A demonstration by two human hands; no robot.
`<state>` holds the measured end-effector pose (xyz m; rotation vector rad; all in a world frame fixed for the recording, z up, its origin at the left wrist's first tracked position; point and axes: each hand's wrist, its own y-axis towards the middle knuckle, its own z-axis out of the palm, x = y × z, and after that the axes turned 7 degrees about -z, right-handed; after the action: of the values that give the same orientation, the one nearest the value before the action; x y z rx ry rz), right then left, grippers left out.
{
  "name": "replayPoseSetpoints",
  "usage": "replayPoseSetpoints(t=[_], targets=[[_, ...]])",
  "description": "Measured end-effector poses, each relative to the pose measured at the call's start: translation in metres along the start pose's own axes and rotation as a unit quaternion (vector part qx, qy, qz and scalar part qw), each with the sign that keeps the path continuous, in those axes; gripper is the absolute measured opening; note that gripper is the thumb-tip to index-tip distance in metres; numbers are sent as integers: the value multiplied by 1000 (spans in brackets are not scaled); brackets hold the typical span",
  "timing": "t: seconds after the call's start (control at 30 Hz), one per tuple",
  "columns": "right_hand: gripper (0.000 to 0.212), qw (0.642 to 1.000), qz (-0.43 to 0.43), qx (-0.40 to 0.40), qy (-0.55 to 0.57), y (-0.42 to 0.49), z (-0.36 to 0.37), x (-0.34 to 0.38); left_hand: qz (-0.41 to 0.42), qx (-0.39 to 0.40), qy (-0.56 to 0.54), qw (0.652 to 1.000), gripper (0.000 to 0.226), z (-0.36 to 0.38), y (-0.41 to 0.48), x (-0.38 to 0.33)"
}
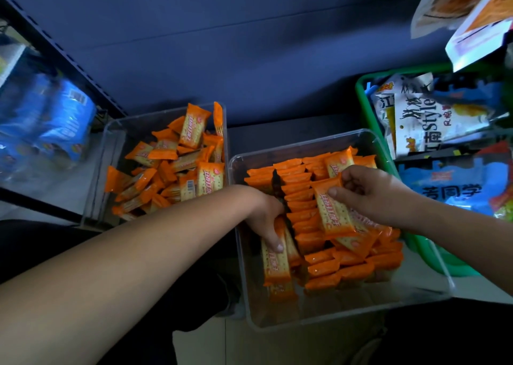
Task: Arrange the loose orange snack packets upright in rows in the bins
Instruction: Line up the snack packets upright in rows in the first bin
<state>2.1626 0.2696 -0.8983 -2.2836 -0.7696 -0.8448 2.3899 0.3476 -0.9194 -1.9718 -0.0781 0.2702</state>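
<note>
Standing seemingly upright, orange packets (302, 206) form rows.

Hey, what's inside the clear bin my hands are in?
Orange packets stand in rows in the bin, a few lying loose on top. The left grip holds some at the left; the right grip pinches a loose packet. Whatever lies beneath the rows is covered.

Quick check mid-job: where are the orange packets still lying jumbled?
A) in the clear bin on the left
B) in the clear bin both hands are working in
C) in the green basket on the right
A: the loose packets in the left clear bin lie at all angles; the near clear bin holds upright rows, and the green basket holds other snack bags.
</note>
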Motion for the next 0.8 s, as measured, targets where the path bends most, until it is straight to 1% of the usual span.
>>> replayPoseSetpoints(t=[0.07, 0.2, 0.27, 0.33, 0.37, 0.47, 0.53, 0.63, 0.7, 0.73, 0.77, 0.8], targets=[[24, 1000, -2, 1, 3, 0, 0, 0, 7, 9, -12, 1000, 85, 0, -3, -1], [26, 1000, -2, 7, 4, 1, -2, 3, 4, 0, -39, 999, 86, 3, -18, -8], [27, 1000, 0, 11, 21, 0, -3, 5, 1, -14, -38, 999, 77, 8, -29, -12], [28, 999, 7, 18, 31, 0, -5, 7, 3, -48, -34, 998, 55, 15, -40, -15], [28, 999, 11, 21, 37, -1, -7, 10, 7, -70, -40, 997, 48, 19, -48, -15], [27, 996, 21, 10, 92, -2, -13, 17, 16, -157, -45, 986, 47, 19, -78, -12], [24, 994, 27, -27, 102, -3, -21, 21, 16, -227, -68, 971, 49, 14, -99, -4], [23, 991, 40, -67, 108, -4, -32, 20, 28, -324, -208, 923, 47, 10, -120, 7], [28, 992, 70, -78, 69, -6, -35, 16, 19, -341, -301, 890, 49, 9, -125, 8], [35, 993, 84, -87, 18, -8, -35, 15, 16, -332, -337, 881, 52, 9, -126, 7], [46, 990, 78, -106, -44, -10, -34, 17, 16, -318, -368, 873, 56, 11, -124, 5], [56, 986, 47, -134, -91, -12, -33, 20, 24, -305, -395, 866, 57, 13, -122, 3]])
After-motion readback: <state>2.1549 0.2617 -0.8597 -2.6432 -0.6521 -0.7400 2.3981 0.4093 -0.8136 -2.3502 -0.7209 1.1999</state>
